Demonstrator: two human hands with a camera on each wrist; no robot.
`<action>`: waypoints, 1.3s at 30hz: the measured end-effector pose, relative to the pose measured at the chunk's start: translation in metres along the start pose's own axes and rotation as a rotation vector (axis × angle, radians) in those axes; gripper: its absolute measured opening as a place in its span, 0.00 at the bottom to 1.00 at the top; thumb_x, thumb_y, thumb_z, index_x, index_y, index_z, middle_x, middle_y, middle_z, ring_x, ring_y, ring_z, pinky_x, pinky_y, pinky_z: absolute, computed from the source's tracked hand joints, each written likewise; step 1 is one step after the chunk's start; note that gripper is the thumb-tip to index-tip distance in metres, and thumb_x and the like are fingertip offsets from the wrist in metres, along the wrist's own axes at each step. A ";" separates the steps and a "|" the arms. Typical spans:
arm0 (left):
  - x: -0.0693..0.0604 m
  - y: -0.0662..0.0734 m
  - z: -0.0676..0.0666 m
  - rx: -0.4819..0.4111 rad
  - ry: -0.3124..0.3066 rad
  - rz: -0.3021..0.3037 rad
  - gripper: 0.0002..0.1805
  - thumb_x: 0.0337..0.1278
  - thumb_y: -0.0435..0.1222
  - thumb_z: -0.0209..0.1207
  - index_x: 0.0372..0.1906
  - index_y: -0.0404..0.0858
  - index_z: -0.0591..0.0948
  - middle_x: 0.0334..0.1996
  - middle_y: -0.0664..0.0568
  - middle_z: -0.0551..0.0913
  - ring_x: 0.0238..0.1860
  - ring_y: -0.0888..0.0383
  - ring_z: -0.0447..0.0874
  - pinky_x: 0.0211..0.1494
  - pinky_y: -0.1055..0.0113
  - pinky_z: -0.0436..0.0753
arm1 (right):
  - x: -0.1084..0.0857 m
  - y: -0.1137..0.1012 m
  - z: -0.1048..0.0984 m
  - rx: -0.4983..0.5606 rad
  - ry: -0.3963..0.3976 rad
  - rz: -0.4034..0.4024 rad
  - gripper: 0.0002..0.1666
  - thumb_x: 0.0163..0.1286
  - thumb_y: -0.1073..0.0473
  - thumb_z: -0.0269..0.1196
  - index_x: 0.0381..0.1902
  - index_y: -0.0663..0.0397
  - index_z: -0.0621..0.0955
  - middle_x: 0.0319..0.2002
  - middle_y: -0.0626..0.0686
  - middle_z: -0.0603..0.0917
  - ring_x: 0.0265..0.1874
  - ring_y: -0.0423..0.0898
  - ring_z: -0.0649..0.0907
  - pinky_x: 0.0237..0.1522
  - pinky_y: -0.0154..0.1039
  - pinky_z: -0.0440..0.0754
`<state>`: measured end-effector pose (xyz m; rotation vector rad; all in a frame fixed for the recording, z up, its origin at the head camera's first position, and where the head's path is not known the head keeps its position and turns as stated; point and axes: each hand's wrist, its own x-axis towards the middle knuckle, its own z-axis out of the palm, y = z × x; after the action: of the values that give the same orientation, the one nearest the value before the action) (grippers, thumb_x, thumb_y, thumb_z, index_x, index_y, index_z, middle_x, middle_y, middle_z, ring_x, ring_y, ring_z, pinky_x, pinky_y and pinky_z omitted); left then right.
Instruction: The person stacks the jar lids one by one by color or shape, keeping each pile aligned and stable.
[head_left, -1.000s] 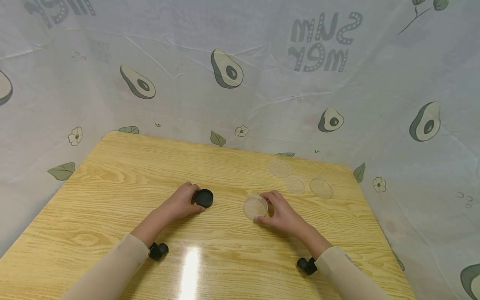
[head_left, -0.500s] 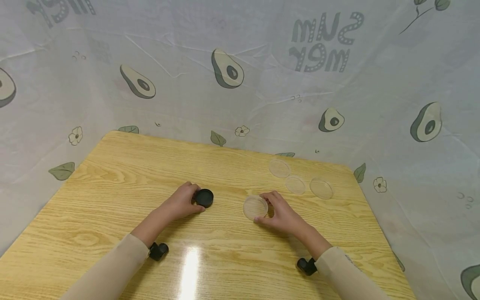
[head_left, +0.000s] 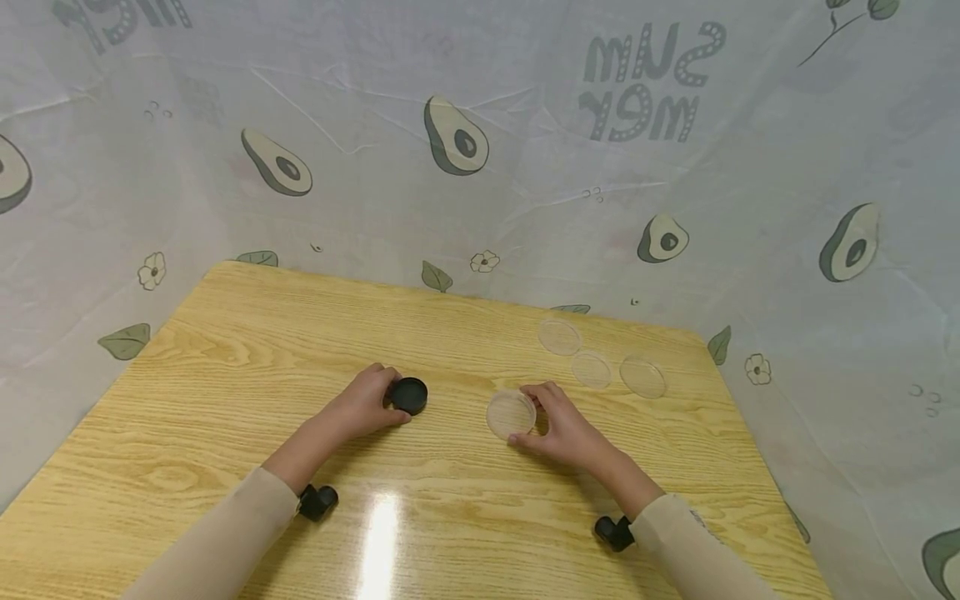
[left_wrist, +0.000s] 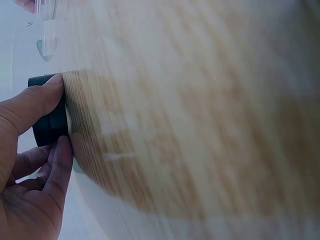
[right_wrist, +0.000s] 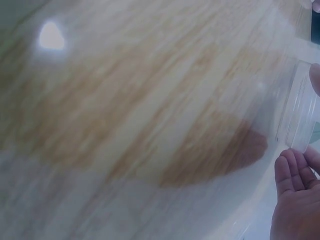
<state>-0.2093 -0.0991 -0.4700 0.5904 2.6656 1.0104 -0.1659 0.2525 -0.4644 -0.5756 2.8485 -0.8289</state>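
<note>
My left hand point(head_left: 367, 402) holds a low black round dish point(head_left: 409, 396) at its left side on the wooden table. In the left wrist view the thumb and fingers grip the black dish point(left_wrist: 50, 117) from opposite sides, and a seam runs round its wall. To the right, my right hand point(head_left: 564, 427) holds a clear petri dish point(head_left: 510, 415) by its right side, thumb at the near edge and fingers at the far edge. The right wrist view shows this clear dish point(right_wrist: 300, 107) at the right border, partly cut off.
Several clear round discs lie beyond my right hand: one disc point(head_left: 559, 337) at the back, a smaller disc point(head_left: 591, 369) before it, and another disc point(head_left: 642, 377) to the right. The wooden table point(head_left: 247, 358) meets a patterned curtain point(head_left: 360, 183) at its back and sides.
</note>
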 end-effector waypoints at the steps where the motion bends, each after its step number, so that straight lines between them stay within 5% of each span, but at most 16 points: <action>1: 0.000 0.000 0.000 0.002 0.000 0.001 0.25 0.56 0.36 0.76 0.53 0.28 0.80 0.42 0.42 0.77 0.36 0.55 0.74 0.42 0.62 0.76 | 0.000 0.000 0.000 0.000 0.001 -0.002 0.47 0.63 0.45 0.77 0.72 0.63 0.72 0.59 0.58 0.78 0.55 0.50 0.79 0.60 0.54 0.81; 12: -0.001 -0.002 0.000 0.002 0.008 0.003 0.24 0.56 0.36 0.76 0.52 0.28 0.81 0.41 0.42 0.77 0.36 0.55 0.73 0.41 0.63 0.75 | -0.002 0.004 -0.002 0.058 0.010 0.055 0.51 0.70 0.41 0.71 0.78 0.63 0.65 0.65 0.62 0.73 0.64 0.58 0.77 0.68 0.59 0.77; 25: -0.001 -0.002 -0.001 -0.001 0.004 -0.018 0.25 0.56 0.36 0.76 0.53 0.28 0.80 0.42 0.42 0.77 0.36 0.54 0.73 0.41 0.62 0.76 | 0.001 0.064 -0.032 0.081 0.281 0.266 0.48 0.79 0.44 0.61 0.80 0.68 0.55 0.72 0.72 0.60 0.69 0.67 0.65 0.67 0.67 0.70; 30: 0.000 -0.002 0.000 -0.007 0.001 -0.011 0.24 0.56 0.36 0.76 0.53 0.28 0.80 0.42 0.42 0.77 0.36 0.55 0.73 0.41 0.63 0.76 | 0.004 0.083 -0.042 0.066 0.292 0.274 0.46 0.81 0.51 0.60 0.80 0.72 0.53 0.74 0.76 0.57 0.70 0.71 0.63 0.69 0.70 0.67; 39: 0.000 0.000 0.002 0.024 0.005 -0.001 0.26 0.56 0.37 0.76 0.55 0.28 0.80 0.41 0.43 0.77 0.35 0.55 0.73 0.40 0.64 0.75 | 0.012 0.092 -0.045 0.067 0.242 0.398 0.57 0.76 0.40 0.64 0.81 0.71 0.50 0.78 0.75 0.53 0.77 0.72 0.56 0.76 0.70 0.60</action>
<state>-0.2088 -0.0976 -0.4719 0.5927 2.6862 0.9823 -0.2166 0.3416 -0.4763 0.1109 2.9759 -0.9654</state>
